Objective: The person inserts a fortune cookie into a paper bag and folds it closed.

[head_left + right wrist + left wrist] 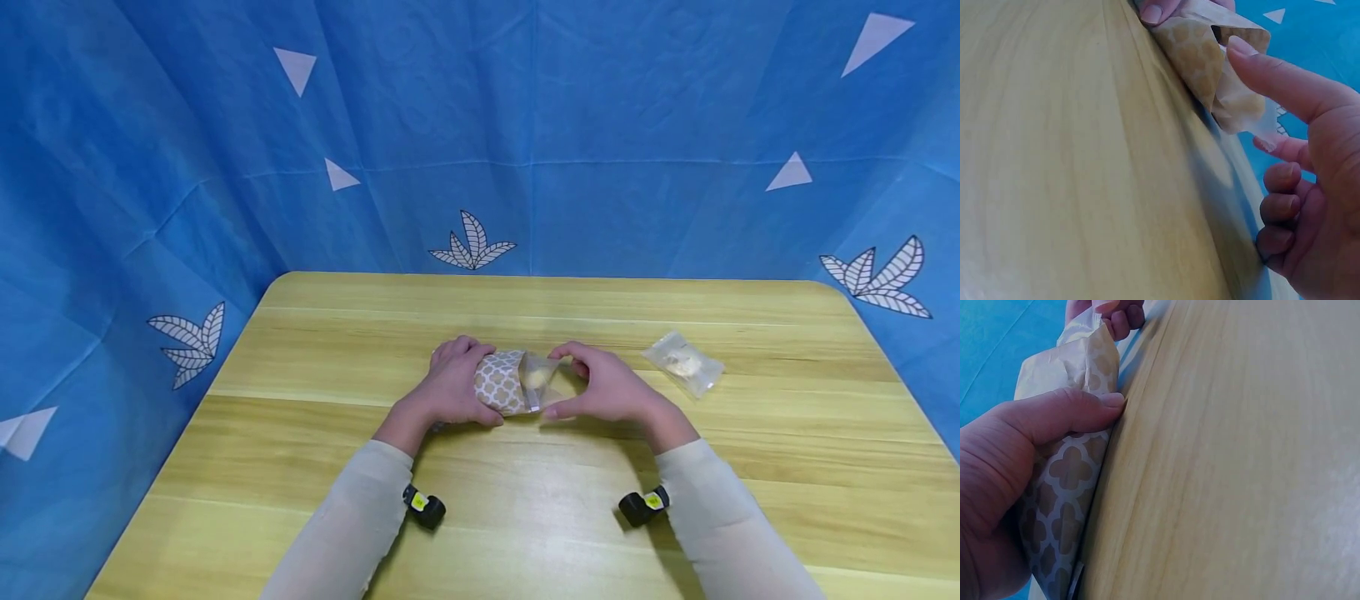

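A small paper bag [501, 383] with a tan and white lattice pattern lies on its side on the table, its mouth facing right. My left hand [452, 385] grips the bag from above, thumb across its near side in the left wrist view. A clear plastic packet [537, 379] with something pale inside sits partly within the bag's mouth. My right hand [606, 385] holds the packet's outer end between thumb and index finger. In the right wrist view the thumb [1272, 75] lies along the packet by the bag's opening, and the other fingers are curled below.
A second clear packet [684, 364] with pale contents lies on the wooden table [525, 517], right of my right hand. Blue patterned cloth [600, 125] hangs behind the table and at its sides. Each wrist wears a small black camera [424, 507].
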Available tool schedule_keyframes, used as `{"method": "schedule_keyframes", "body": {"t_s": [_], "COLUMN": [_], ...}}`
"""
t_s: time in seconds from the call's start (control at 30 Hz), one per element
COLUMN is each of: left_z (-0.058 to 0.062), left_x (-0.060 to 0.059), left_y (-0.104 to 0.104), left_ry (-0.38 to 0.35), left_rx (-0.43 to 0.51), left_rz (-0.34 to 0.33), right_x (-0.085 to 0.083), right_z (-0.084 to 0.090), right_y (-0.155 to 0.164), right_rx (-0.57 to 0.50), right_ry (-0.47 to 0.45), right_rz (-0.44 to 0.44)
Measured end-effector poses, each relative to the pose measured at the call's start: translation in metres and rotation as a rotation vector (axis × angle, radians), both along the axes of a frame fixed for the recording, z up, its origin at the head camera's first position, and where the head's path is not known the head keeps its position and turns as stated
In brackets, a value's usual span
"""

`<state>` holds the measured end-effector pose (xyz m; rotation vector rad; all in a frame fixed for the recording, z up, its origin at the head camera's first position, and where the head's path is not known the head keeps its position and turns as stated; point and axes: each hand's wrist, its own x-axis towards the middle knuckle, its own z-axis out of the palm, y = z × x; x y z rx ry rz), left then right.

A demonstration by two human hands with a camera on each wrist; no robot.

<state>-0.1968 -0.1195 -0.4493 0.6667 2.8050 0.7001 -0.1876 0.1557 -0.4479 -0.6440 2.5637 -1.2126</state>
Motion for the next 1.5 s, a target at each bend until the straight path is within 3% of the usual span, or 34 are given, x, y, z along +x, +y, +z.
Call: {"method": "schedule_keyframes", "body": {"t_s": [0.17, 0.53, 0.77, 1.13, 1.5], "left_z": [0.0, 0.001, 0.0, 0.001, 0.002], "left_x": [0.0, 0.0, 0.001, 0.002, 0.003], "left_y": [0.0, 0.0, -0.002, -0.001, -0.002], "left_ry": [0.001, -0.006, -0.004, 0.001, -0.013], "left_rx": [-0.003, 0.0, 0.004, 0.005, 0.01], "left_rz": [-0.003, -0.002, -0.002, -0.003, 0.005], "right_x": [0.001, 0.004, 0.005, 0.007, 0.008], "right_z": [-0.004, -0.006, -0.009, -0.011, -0.013], "right_y": [0.003, -0.004, 0.004, 0.016, 0.004], "right_rx": [-0.042, -0.002, -0.097, -0.107, -0.113], "right_ry": [-0.008, 0.01, -0.011, 0.007, 0.019], "right_rz": [0.001, -0.029, -0.054, -0.051, -0.052]}}
